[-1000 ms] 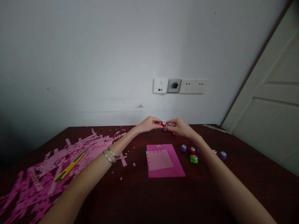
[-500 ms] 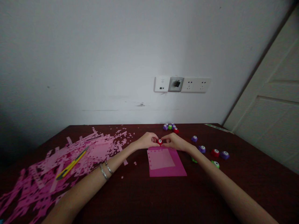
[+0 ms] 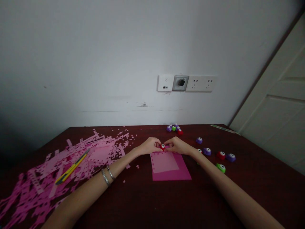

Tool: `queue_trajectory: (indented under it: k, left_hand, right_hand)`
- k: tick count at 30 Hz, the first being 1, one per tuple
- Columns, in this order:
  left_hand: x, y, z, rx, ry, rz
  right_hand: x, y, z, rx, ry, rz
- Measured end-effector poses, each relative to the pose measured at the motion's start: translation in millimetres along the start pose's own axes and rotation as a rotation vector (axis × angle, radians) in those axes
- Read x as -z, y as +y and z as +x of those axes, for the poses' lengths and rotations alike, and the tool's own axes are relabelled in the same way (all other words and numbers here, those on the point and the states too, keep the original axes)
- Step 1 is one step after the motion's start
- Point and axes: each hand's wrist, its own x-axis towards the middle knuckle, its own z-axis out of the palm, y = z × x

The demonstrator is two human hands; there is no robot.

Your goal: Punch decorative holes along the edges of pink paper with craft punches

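A small red craft punch (image 3: 162,147) with a white and black button top is held between my two hands at the far edge of the paper. My left hand (image 3: 150,146) grips it from the left, thumb and fingers closed. From the right, my right hand (image 3: 178,145) pinches its other side. Under the punch lies a light pink sheet (image 3: 165,163), with small punched holes down its left edge and along its top. That sheet rests on a larger magenta sheet (image 3: 171,176). The fingers partly hide the far edges of both sheets.
Left of my arm spreads a heap of pink paper strips and cut-outs (image 3: 97,154), with a yellow utility knife (image 3: 72,168) on top. More punches sit at the back, including a green one (image 3: 173,128), and to the right, including a purple one (image 3: 231,157). A wall stands behind the table.
Both hands and the red punch have come slightly nearer over the top edge of the pink sheet. The camera view has shifted a little. Another red punch now shows beside my right forearm.
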Motion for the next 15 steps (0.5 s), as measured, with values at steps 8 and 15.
queue_trajectory:
  k: [8, 15]
  left_hand:
    - [-3.9, 2.1, 1.4, -0.005, 0.018, 0.009]
    - [-5.2, 0.8, 1.9, -0.033, 0.015, 0.027]
  right_hand:
    - [2.3, 7.8, -1.5, -0.07, -0.012, 0.045]
    - [5.0, 6.7, -2.7, -0.124, -0.039, 0.069]
